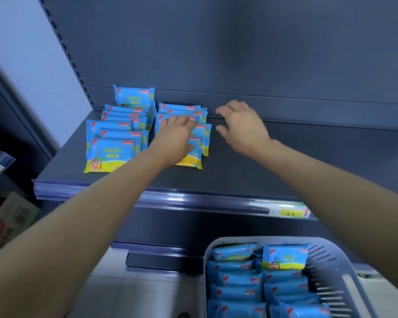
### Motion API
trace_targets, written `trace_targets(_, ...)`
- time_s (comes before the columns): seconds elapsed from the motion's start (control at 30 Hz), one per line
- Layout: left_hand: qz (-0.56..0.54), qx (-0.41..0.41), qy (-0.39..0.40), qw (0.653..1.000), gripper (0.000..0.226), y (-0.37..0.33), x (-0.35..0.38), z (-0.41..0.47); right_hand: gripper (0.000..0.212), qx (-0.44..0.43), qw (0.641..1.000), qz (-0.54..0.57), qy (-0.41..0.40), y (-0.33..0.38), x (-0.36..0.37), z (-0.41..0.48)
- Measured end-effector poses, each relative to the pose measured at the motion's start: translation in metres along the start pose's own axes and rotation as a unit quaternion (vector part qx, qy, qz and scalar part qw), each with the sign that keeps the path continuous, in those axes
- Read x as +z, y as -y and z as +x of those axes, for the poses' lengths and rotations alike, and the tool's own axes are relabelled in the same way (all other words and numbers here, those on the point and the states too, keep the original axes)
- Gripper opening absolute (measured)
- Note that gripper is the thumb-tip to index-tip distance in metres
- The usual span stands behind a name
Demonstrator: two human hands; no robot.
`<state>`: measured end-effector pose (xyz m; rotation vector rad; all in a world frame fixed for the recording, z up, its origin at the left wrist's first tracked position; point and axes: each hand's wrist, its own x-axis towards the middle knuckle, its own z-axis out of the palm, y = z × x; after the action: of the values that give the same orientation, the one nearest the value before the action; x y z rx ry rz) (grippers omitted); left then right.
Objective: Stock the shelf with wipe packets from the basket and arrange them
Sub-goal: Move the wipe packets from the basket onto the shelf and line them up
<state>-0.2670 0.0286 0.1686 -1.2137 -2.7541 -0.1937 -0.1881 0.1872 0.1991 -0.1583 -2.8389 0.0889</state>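
Currently the basket [326, 255] at near right holds many wipe packets [239, 281]; on the shelf [262, 171], two overlapped rows sit toward its left rear corner, left row [115, 143] and right row [200, 138], in blue film with a yellow bottom band and a red mark. Left hand [175, 138] has its fingers curled over the right row, grasping it, while the right hand [241, 125] hovers released just right of that row, holding nothing. Suggest squaring the right row against the right palm, fronts flush with the left row, before fetching more.

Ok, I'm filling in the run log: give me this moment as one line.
left hand: on right packet row | right hand: open, empty, above shelf | basket: holds packets
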Motion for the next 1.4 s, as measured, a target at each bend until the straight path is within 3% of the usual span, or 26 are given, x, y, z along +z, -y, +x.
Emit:
trace_targets(0.17,0.051,0.024,-0.179,0.982,0.038,-0.044,-0.037,-0.022,0.041,-0.027,0.996,-0.046,-0.072,-0.002,-0.042,-0.034)
trace_targets(0.3,0.060,0.049,-0.264,0.961,0.038,-0.081,-0.072,-0.043,0.045,-0.048,0.989,-0.062,-0.124,-0.010,-0.079,-0.065)
trace_targets(0.5,0.064,0.062,-0.348,0.933,0.050,-0.145,-0.109,-0.085,0.048,-0.077,0.973,-0.057,-0.212,-0.023,-0.122,-0.122)
trace_targets(0.7,0.029,0.069,-0.358,0.931,0.050,-0.205,-0.092,-0.137,0.048,-0.099,0.968,-0.050,-0.223,-0.042,-0.127,-0.191)
trace_targets(0.8,0.010,0.065,-0.311,0.948,0.051,-0.225,-0.061,-0.154,0.050,-0.111,0.978,-0.056,-0.169,-0.054,-0.104,-0.222)
trace_targets(0.93,-0.015,0.045,-0.183,0.982,0.045,-0.237,-0.001,-0.170,0.047,-0.118,0.989,-0.043,-0.073,-0.075,-0.053,-0.260)
trace_targets(1.03,-0.053,0.031,-0.047,0.997,0.045,-0.238,0.040,-0.184,0.045,-0.125,0.988,-0.032,0.090,-0.088,-0.014,-0.284)
trace_targets(1.17,-0.053,0.025,0.100,0.993,0.047,-0.234,0.093,-0.202,0.047,-0.137,0.960,-0.027,0.241,-0.101,0.030,-0.312)
trace_targets(1.4,-0.026,0.003,0.238,0.971,0.045,-0.230,0.160,-0.224,0.051,-0.092,0.912,-0.017,0.400,-0.118,0.079,-0.341)
